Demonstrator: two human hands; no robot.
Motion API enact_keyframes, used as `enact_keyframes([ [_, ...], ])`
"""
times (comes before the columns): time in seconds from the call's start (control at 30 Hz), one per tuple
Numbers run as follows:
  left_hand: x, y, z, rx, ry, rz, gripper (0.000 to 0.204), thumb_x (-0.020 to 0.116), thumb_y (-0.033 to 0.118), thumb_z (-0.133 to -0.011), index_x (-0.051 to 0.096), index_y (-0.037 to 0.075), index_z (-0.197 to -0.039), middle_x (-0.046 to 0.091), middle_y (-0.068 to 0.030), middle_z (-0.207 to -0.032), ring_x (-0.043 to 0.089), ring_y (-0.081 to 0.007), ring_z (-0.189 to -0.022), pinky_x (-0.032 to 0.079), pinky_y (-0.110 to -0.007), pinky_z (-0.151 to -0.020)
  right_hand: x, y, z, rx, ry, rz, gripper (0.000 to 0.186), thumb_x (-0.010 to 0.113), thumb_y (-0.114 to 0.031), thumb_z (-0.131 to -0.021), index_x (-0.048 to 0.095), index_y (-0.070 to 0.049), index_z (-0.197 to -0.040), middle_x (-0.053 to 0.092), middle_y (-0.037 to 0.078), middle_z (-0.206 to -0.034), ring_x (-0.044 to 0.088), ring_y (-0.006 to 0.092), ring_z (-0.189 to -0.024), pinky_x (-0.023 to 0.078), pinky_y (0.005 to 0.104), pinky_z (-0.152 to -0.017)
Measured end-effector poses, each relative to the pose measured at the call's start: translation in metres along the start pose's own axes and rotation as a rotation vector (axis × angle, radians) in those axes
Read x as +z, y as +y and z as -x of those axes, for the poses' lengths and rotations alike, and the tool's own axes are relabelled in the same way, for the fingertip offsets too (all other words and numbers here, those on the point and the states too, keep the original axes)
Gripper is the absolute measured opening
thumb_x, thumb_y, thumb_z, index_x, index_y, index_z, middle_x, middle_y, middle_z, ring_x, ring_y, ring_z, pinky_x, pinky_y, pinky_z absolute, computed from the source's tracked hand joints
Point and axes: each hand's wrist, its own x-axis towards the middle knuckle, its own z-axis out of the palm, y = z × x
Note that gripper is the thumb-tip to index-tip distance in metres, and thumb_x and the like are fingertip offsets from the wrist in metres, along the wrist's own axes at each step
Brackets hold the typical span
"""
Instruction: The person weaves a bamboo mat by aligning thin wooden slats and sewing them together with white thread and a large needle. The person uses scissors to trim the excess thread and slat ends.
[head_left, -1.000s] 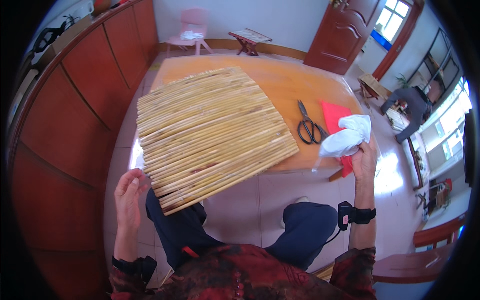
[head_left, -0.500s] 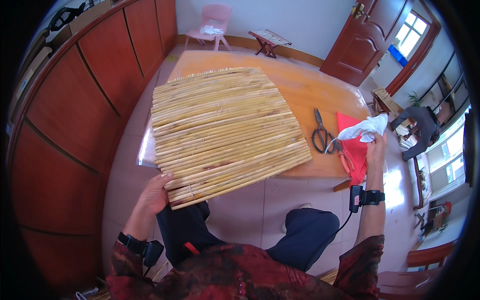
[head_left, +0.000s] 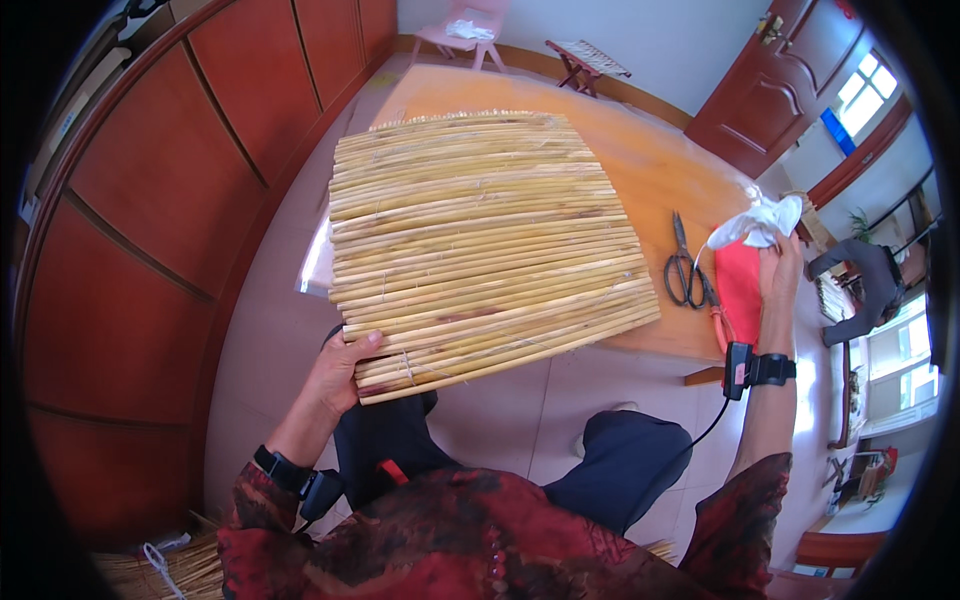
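Observation:
A mat of straw-coloured stalks (head_left: 490, 230), bound side by side with thin thread, lies over the left part of a wooden table (head_left: 640, 140). Its near edge juts past the table toward me. My left hand (head_left: 345, 370) grips the mat's near left corner, thumb on top and fingers underneath. At the table's right end my right hand (head_left: 780, 265) is closed on a crumpled white cloth (head_left: 755, 222), held above a red cloth (head_left: 738, 285). Black-handled scissors (head_left: 684, 268) lie between the mat and the red cloth. Red-handled pliers (head_left: 718, 318) are beside them, partly hidden.
Reddish wooden cabinets (head_left: 150, 200) line the left side. A pink chair (head_left: 465, 35) and a folding stool (head_left: 587, 65) stand beyond the table. Another person (head_left: 865, 280) bends over at the far right, past an open brown door (head_left: 775, 80). Loose stalks (head_left: 130, 575) lie at lower left.
The whole view has shifted, so the table and mat appear farther right and higher. My left thumb reaches further onto the mat. The white cloth stays in my right hand.

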Motion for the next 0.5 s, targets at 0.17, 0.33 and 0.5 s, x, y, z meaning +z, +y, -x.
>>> enact_keyframes([
  [0.17,-0.005,-0.005,0.009,0.061,0.139,-0.111,0.043,0.063,0.015,-0.081,0.046,-0.003,-0.117,0.058,-0.0157,-0.106,0.06,-0.025,-0.094,0.051,-0.04,-0.083,0.039,0.031,-0.038,-0.031,-0.147,-0.009,0.038,0.046,0.001,-0.082,0.043,0.002,-0.12,0.052,0.012,-0.112,0.051,0.0207,-0.105,0.039,0.0343,-0.096],
  [0.33,-0.005,-0.004,0.019,0.096,0.177,-0.106,0.043,0.065,0.013,-0.08,0.047,-0.005,-0.114,0.059,-0.0161,-0.103,0.062,-0.0239,-0.09,0.052,-0.037,-0.08,0.044,0.071,-0.063,0.07,-0.287,0.212,0.04,0.047,-0.003,-0.081,0.045,0.002,-0.121,0.054,0.008,-0.111,0.053,0.0157,-0.099,0.044,0.0293,-0.086],
  [0.5,-0.006,-0.011,0.017,0.156,0.221,-0.156,0.039,0.061,0.014,-0.082,0.048,-0.003,-0.114,0.06,-0.0151,-0.103,0.062,-0.0232,-0.089,0.051,-0.036,-0.079,0.006,0.117,-0.066,0.294,-0.261,0.474,0.034,0.052,-0.006,-0.079,0.053,-0.002,-0.113,0.053,0.001,-0.088,0.053,0.0083,-0.076,0.044,0.0169,-0.061],
])
